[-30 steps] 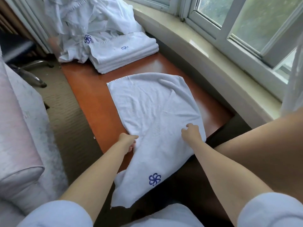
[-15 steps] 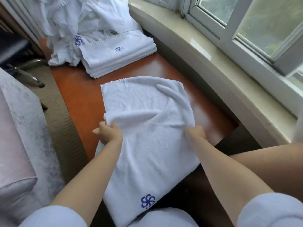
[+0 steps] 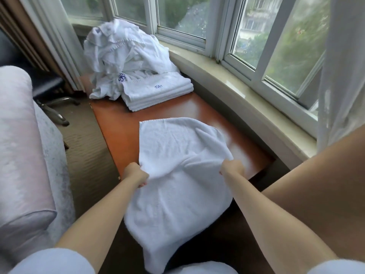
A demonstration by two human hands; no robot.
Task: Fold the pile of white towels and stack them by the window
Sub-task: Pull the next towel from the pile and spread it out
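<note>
A white towel [image 3: 177, 155] lies spread on the orange-brown table [image 3: 116, 125], its near part hanging over the front edge toward me. My left hand [image 3: 136, 175] grips the towel's left side and my right hand [image 3: 232, 170] grips its right side, both with curled fingers, lifting a fold between them. Farther back sits a stack of folded white towels [image 3: 158, 91] with a small blue logo. Behind the stack rises a crumpled pile of unfolded white towels [image 3: 122, 54], next to the window [image 3: 197, 22].
A curved cream window sill [image 3: 246, 99] runs along the table's right side. A pale pink sofa arm [image 3: 21, 155] fills the left. Carpet [image 3: 87, 155] lies between sofa and table. A chair base [image 3: 57, 107] stands at the back left; a sheer curtain [image 3: 343, 66] hangs at right.
Both hands have drawn the towel's middle up and toward me, so the logo corner has dropped out of sight. The view has tilted up, showing more of the window and the pile.
</note>
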